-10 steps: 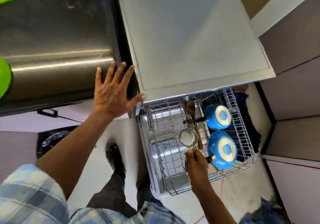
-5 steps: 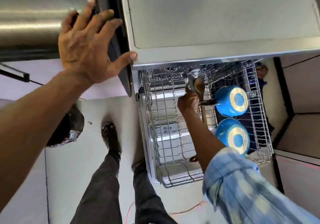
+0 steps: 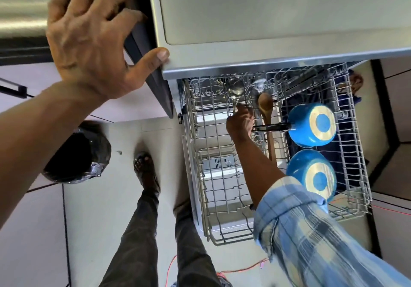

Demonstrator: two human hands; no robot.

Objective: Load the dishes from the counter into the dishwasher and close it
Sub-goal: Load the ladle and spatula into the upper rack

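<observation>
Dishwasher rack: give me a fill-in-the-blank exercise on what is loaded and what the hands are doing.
1. The dishwasher rack holds ___ blue saucepans.
2. The spoon beside the right hand is made of ___.
3. The right hand grips a metal strainer by its handle; the left hand rests on the ___ edge.
Missing words: two; wood; counter.

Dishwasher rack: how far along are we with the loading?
Done: a blue pan, a second pan and a wooden spoon sit in the pulled-out rack. In hand: the right hand holds a strainer by its handle at the rack's back; the left hand rests on the counter edge. Left: release it, push the rack in, shut the door. Most of the counter is out of view.
</observation>
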